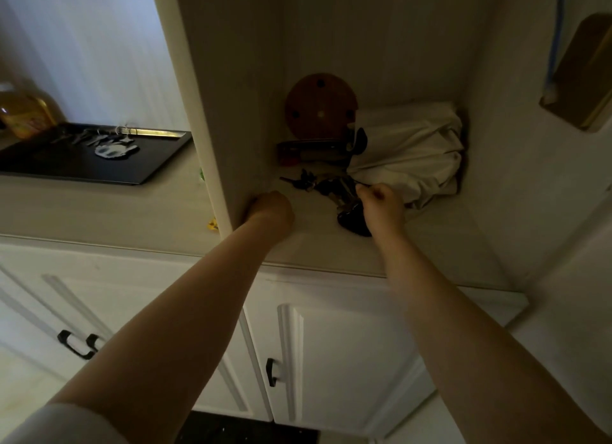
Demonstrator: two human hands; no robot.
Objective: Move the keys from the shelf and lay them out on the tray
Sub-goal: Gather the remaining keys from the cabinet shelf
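Right hand (381, 205) curled, fingertips pinching the dark bunch of keys (326, 186) on the shelf (331, 244) just left of it; left hand (273, 208) fisted at the shelf's side wall (grip unclear); tray (99, 165) well left, one key set (99, 140) on it.

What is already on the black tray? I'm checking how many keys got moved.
On the tray lie a row of keys and a pale keychain charm. They blur together, so no count is possible.
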